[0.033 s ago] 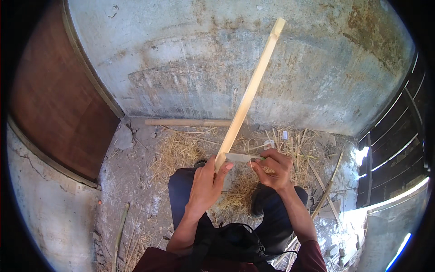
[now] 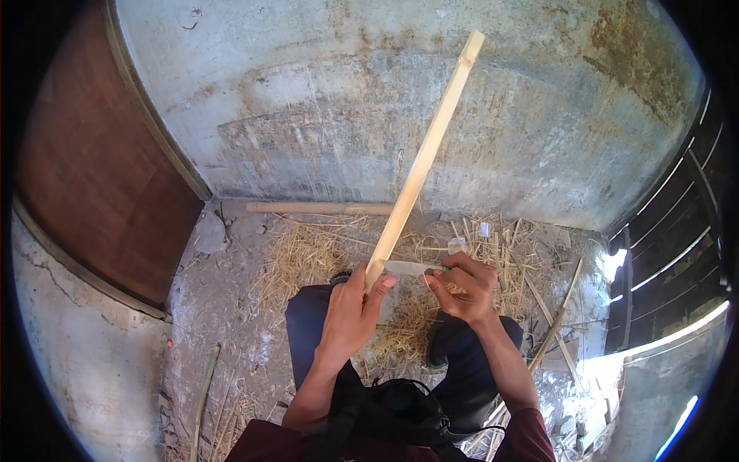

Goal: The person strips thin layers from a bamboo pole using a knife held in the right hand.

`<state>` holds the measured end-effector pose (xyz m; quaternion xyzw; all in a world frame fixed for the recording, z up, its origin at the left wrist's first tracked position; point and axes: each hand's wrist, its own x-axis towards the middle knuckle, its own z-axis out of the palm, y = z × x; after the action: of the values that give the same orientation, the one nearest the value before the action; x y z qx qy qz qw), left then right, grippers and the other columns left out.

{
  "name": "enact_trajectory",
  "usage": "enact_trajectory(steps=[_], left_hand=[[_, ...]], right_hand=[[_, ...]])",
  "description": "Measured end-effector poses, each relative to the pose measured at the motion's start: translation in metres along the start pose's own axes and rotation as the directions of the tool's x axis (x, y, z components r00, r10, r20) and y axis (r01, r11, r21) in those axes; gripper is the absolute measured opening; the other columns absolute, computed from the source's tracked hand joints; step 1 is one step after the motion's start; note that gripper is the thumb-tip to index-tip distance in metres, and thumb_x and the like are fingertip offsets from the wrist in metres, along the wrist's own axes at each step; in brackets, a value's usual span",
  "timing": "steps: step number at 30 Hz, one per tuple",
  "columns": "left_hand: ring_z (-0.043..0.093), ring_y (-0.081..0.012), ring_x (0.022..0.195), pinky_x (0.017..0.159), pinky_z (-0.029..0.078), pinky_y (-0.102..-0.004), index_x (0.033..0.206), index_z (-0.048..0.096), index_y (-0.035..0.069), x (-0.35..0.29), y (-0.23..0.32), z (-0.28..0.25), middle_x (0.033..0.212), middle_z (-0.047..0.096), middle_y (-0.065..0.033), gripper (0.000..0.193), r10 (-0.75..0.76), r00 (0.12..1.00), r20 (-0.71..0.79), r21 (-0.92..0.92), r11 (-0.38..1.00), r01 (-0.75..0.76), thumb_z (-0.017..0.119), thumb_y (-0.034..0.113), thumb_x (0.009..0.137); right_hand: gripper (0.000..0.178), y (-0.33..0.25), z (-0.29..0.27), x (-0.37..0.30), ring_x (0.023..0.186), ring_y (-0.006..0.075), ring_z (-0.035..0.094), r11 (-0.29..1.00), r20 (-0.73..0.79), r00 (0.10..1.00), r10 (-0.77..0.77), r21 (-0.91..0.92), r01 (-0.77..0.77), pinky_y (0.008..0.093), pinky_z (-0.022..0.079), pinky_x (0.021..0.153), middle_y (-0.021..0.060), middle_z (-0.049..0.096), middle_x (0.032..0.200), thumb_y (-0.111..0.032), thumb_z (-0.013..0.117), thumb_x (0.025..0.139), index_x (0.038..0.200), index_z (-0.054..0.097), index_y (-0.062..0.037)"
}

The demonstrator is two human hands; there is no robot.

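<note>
A brown door (image 2: 92, 192) stands at the far left; the left hand (image 2: 350, 308) has its fingers clamped round the lower end of a long pale bamboo strip (image 2: 422, 162) slanting up against the grey wall (image 2: 369, 115); the right hand (image 2: 462, 289) grips a knife (image 2: 408, 267), blade touching the strip, above straw (image 2: 308, 254) on the floor.

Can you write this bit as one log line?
left hand: holds stick | right hand: knife against stick | floor: straw
</note>
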<state>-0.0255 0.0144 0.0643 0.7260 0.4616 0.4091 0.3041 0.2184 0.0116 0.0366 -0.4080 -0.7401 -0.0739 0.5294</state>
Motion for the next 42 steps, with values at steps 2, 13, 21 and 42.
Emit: enact_trajectory(steps=[2, 13, 21, 42], left_hand=[[0.053, -0.0230, 0.053, 0.052, 0.040, -0.0391, 0.117, 0.067, -0.005, 0.001, 0.005, 0.000, 0.064, 0.057, -0.0121, 0.037, -0.056, 0.998, 0.012, -0.012, 0.998, 0.056, 0.067, 0.032, 0.112], [0.056, -0.0209, 0.047, 0.050, 0.041, -0.0382, 0.106, 0.077, -0.002, 0.006, 0.008, 0.001, 0.058, 0.057, -0.0105, 0.037, -0.080, 0.995, -0.064, 0.007, 0.997, 0.080, 0.075, 0.035, 0.106], [0.056, -0.0219, 0.047, 0.051, 0.042, -0.0395, 0.100, 0.083, 0.006, 0.012, 0.000, 0.003, 0.055, 0.054, -0.0069, 0.036, -0.101, 0.988, -0.115, 0.109, 0.988, 0.114, 0.082, 0.041, 0.100], [0.056, -0.0275, 0.046, 0.051, 0.044, -0.0427, 0.077, 0.075, 0.003, 0.016, 0.008, 0.005, 0.052, 0.054, -0.0093, 0.053, -0.126, 0.972, -0.200, 0.171, 0.972, 0.161, 0.082, 0.051, 0.098]], right_hand=[[0.028, 0.000, 0.000, -0.001, 0.062, 0.0221, 0.071, 1.000, 0.005, 1.000, 0.001, -0.005, -0.001, 0.0320, 0.051, 0.051, 0.0108, 0.073, 0.081, -0.012, 0.099, 0.074, 0.075, 0.072, -0.0060], [0.029, -0.005, 0.003, 0.002, 0.059, 0.0202, 0.067, 1.000, -0.050, 0.999, -0.007, -0.021, 0.006, 0.0321, 0.048, 0.049, 0.0108, 0.071, 0.078, -0.011, 0.099, 0.075, 0.075, 0.071, -0.0063], [0.025, -0.009, 0.006, -0.002, 0.058, 0.0206, 0.066, 0.992, -0.061, 0.998, -0.021, -0.128, 0.013, 0.0341, 0.049, 0.049, 0.0057, 0.067, 0.081, -0.013, 0.099, 0.075, 0.078, 0.074, -0.0088], [0.027, -0.018, 0.011, -0.002, 0.057, 0.0205, 0.066, 0.970, -0.139, 0.989, -0.056, -0.243, 0.021, 0.0333, 0.047, 0.047, 0.0078, 0.068, 0.084, -0.010, 0.098, 0.073, 0.081, 0.072, -0.0093]])
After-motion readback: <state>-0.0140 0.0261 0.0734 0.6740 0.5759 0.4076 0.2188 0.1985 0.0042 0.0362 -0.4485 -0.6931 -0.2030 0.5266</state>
